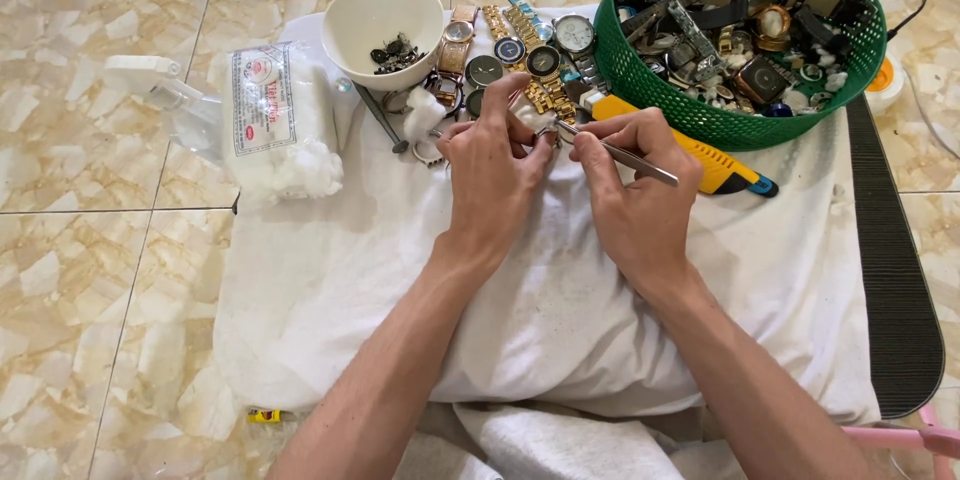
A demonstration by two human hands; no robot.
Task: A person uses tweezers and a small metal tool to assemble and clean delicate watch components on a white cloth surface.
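Both hands meet over a white cloth [560, 300] spread on the tiled floor [90, 240]. The left hand [492, 165] pinches a small metal part [545, 130] between thumb and fingertips; the part is mostly hidden, so its exact kind cannot be told. The right hand [632, 180] is pressed together on a pair of steel tweezers [625, 157], held like a pen. The long axis of the tweezers runs from lower right up to upper left, and the tips come in at the small metal part from the right, touching it or just beside it. The left hand is the nearer one to the part, since it holds it.

Just beyond the fingers lies a row of wristwatches [520, 60] on the cloth, with a white bowl [380, 20] of small dark bits to their left and a bag of cotton wool [275, 120] further left. A yellow utility knife [690, 155] lies beneath the right hand, and a green basket [740, 110] filled with watches and straps stands at the upper right.
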